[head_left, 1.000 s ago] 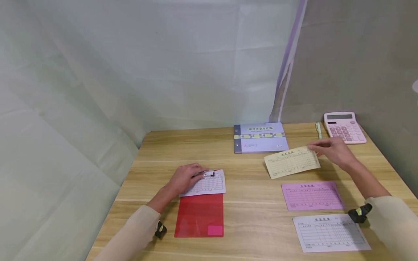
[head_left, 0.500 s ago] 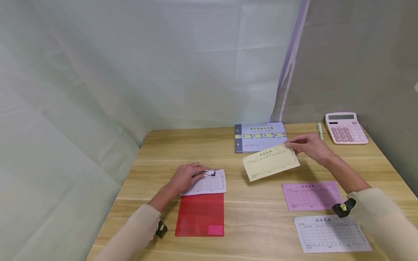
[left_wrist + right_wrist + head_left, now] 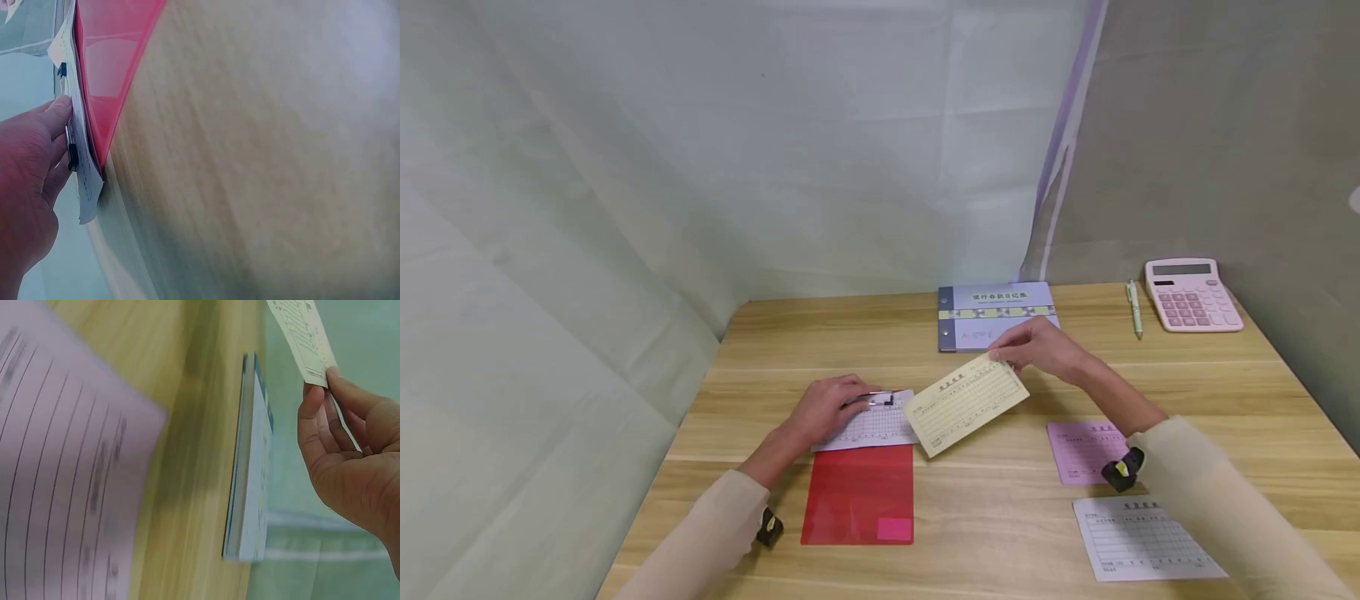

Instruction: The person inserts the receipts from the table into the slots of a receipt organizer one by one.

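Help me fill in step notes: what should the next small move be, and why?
Probably the right grip should lower the yellow slip onto the white slip atop the red board. The yellow slip is held tilted above the table, its left corner overlapping the white slip's edge in the head view, while the left grip holds the metal clip.

The rectangular pale yellow paper form (image 3: 967, 404) between the fingers of the right hand (image 3: 1047, 346) has a dark printed grid. Just beyond these fingers, the flat lavender-blue book (image 3: 992, 325) shows a dark grey spine and a yellow-green patterned band. At the fingers of the left hand (image 3: 827, 408), the slim silver metal clip (image 3: 73, 157) has black ends, the rectangular white paper form (image 3: 891, 423) has dark grid lines, and the flat red plastic clipboard (image 3: 859, 487) bears a pink rectangle (image 3: 895, 529).
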Demonstrator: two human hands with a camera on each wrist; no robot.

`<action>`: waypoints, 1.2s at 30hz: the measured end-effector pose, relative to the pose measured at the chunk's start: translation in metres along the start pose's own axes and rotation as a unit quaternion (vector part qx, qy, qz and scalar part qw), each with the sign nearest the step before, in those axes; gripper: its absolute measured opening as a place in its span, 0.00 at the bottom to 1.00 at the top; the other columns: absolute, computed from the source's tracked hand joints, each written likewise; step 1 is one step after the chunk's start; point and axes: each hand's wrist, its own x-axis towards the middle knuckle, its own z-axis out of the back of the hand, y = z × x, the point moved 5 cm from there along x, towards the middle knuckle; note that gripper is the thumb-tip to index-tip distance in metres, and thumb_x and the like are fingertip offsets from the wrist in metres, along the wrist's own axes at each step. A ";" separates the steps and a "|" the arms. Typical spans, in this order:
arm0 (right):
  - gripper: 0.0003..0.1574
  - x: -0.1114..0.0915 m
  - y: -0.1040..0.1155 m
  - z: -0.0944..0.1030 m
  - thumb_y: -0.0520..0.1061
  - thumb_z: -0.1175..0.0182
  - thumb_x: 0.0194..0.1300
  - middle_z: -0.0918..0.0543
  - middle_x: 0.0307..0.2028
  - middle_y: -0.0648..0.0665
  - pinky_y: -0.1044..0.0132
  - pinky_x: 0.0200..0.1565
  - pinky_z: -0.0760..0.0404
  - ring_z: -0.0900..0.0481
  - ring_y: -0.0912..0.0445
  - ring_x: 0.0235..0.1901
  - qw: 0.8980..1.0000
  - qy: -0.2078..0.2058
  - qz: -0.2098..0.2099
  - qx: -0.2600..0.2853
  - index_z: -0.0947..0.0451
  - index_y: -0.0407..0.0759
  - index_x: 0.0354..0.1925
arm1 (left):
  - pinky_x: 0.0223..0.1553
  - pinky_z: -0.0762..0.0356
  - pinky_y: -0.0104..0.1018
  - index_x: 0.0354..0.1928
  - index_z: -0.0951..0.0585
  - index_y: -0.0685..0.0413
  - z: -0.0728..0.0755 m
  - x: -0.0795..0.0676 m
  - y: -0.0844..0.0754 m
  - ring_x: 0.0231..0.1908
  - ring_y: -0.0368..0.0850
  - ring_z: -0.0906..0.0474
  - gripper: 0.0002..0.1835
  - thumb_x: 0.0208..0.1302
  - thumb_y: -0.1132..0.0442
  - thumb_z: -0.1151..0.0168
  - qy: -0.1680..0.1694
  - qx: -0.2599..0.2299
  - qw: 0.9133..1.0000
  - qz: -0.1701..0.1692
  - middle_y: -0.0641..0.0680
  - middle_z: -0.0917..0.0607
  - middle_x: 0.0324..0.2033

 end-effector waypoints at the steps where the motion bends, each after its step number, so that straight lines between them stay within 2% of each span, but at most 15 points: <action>1: 0.13 0.003 0.000 -0.006 0.38 0.30 0.71 0.10 0.40 0.36 0.57 0.37 0.14 0.17 0.53 0.31 1.000 0.009 0.003 0.008 0.11 0.29 0.48 | 0.48 0.15 0.44 0.60 0.11 0.43 0.000 0.000 0.000 0.46 0.40 0.13 0.17 0.71 0.57 0.27 -0.001 0.000 1.000 0.000 0.45 0.10 0.46; 9: 0.09 0.022 0.002 -0.056 0.36 0.28 0.69 0.09 0.35 0.39 0.61 0.32 0.17 0.17 0.54 0.28 0.999 0.046 -0.014 0.023 0.10 0.29 0.44 | 0.46 0.16 0.41 0.60 0.11 0.43 0.000 0.001 0.001 0.44 0.38 0.14 0.16 0.72 0.57 0.28 0.004 -0.006 1.000 0.010 0.44 0.10 0.45; 18: 0.06 0.034 0.004 -0.103 0.36 0.27 0.67 0.09 0.34 0.42 0.59 0.31 0.15 0.16 0.54 0.24 0.997 0.070 -0.014 0.019 0.09 0.33 0.41 | 0.45 0.17 0.39 0.61 0.11 0.42 0.000 0.001 0.001 0.43 0.37 0.15 0.17 0.72 0.57 0.28 0.012 -0.001 1.000 0.015 0.43 0.11 0.46; 27: 0.05 0.042 0.006 -0.138 0.36 0.28 0.68 0.09 0.30 0.41 0.59 0.30 0.12 0.15 0.56 0.22 0.997 0.048 -0.044 0.035 0.09 0.33 0.40 | 0.43 0.17 0.40 0.60 0.11 0.43 0.000 0.000 0.000 0.43 0.37 0.15 0.16 0.73 0.57 0.29 0.005 0.004 1.000 0.003 0.44 0.10 0.46; 32: 0.04 0.045 0.002 -0.148 0.34 0.28 0.67 0.10 0.29 0.41 0.62 0.29 0.13 0.15 0.56 0.22 0.997 0.027 -0.057 0.036 0.09 0.32 0.39 | 0.42 0.18 0.38 0.61 0.11 0.42 0.001 0.000 -0.001 0.41 0.37 0.16 0.16 0.74 0.57 0.31 0.012 0.011 1.000 0.002 0.44 0.11 0.47; 36: 0.04 0.046 -0.001 -0.151 0.35 0.28 0.67 0.10 0.27 0.43 0.63 0.27 0.14 0.15 0.56 0.20 0.999 0.001 -0.051 0.018 0.09 0.33 0.38 | 0.44 0.17 0.39 0.62 0.12 0.44 0.002 -0.001 -0.004 0.43 0.38 0.15 0.17 0.75 0.58 0.31 0.010 0.029 0.999 -0.022 0.45 0.11 0.47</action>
